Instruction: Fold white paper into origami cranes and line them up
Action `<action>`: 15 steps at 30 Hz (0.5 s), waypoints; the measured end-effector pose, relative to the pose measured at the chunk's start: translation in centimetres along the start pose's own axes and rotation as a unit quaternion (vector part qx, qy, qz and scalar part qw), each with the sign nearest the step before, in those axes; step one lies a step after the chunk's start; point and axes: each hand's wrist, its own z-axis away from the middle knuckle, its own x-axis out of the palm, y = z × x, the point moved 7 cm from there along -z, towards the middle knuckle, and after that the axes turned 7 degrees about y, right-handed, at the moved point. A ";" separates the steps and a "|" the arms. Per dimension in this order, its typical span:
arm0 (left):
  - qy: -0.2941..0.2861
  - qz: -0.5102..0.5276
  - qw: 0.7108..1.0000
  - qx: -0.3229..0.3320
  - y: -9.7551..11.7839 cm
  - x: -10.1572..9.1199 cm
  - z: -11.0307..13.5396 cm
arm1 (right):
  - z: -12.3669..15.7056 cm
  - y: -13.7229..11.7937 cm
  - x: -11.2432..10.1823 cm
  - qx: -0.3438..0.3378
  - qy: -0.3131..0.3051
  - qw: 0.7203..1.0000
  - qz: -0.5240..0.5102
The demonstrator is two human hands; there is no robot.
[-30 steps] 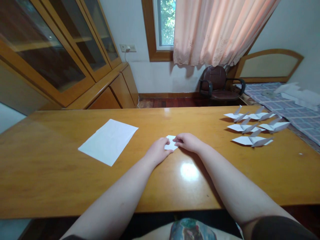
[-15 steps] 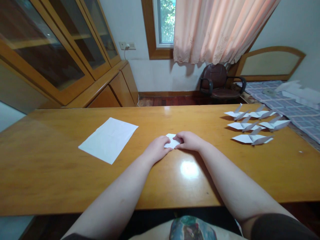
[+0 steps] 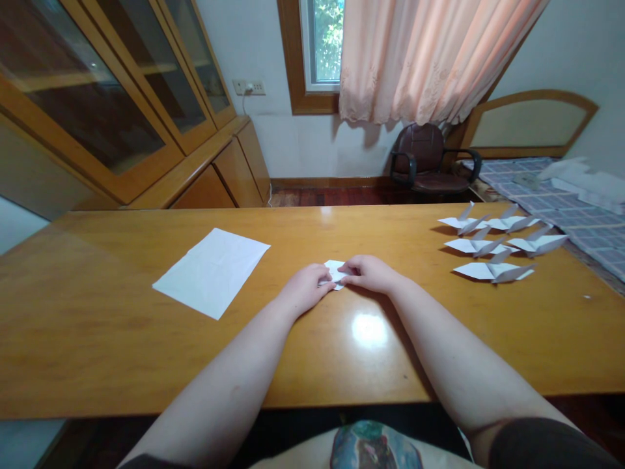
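Observation:
A small piece of folded white paper point(image 3: 335, 267) lies on the wooden table point(image 3: 342, 371), between my two hands. My left hand point(image 3: 308, 288) grips its left side, thumb on the near part and fingers at the far side. From the right, my right hand point(image 3: 366, 271) pinches the paper with thumb and forefinger. A fold shows across the paper near both thumbs. Fingers cover the paper's left and right ends. To the left lies a larger flat sheet of white paper point(image 3: 212, 273), touched by neither hand.
Several folded paper cranes point(image 3: 493, 270) stand grouped at the table's right. A glass-fronted cabinet point(image 3: 195, 153) rises at the back left. Beyond the table are an office chair point(image 3: 422, 156) and a bed point(image 3: 532, 182) with a checked cover.
Both thumbs have shifted slightly inward on the folded paper, and its near part now appears creased or lifted. The large sheet and the cranes stay where they were.

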 end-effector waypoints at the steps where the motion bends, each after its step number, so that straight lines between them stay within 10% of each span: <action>1: 0.001 0.001 1.000 -0.006 -0.1 0.0 0.0 | 0.0 0.0 0.0 0.001 0.002 1.000 -0.001; 15: 0.040 -0.001 0.998 -0.047 -0.1 -0.1 -0.3 | -0.4 0.3 0.0 0.017 0.028 0.999 -0.017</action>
